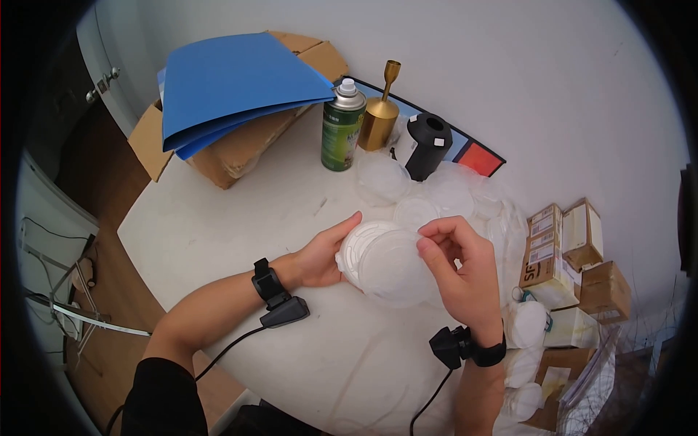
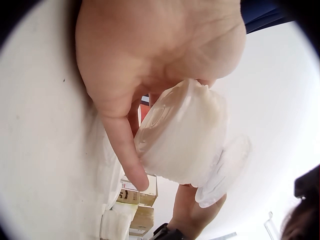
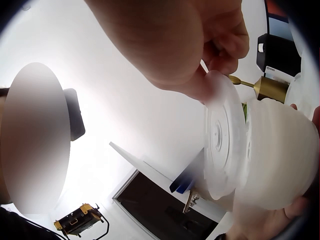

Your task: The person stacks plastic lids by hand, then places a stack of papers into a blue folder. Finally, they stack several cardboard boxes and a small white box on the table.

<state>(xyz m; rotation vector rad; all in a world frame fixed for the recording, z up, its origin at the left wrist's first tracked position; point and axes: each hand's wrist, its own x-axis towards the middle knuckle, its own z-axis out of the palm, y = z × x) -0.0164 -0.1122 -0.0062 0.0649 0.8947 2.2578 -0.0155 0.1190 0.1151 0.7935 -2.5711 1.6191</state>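
My left hand [image 1: 320,256] grips a thick stack of round translucent plastic lids [image 1: 350,251] over the white table. The left wrist view shows the stack [image 2: 182,137] from the side, with fingers curled around it and many layers pressed together. Between the thumb and fingers of my right hand [image 1: 469,272], a single round lid [image 1: 396,270] is pinched at its edge. This lid overlaps the stack in the head view. Seen from the right wrist, the lid [image 3: 220,142] stands beside the stack [image 3: 282,155], with raised rings on its face.
Clear plastic-wrapped round pieces [image 1: 382,178] lie beyond my hands. Behind them stand a green spray can [image 1: 342,134], a gold candlestick [image 1: 379,120] and a black cylinder [image 1: 427,145]. Blue folders [image 1: 240,91] lie on a cardboard box [image 1: 233,156]. Small cartons [image 1: 582,232] are stacked on the right.
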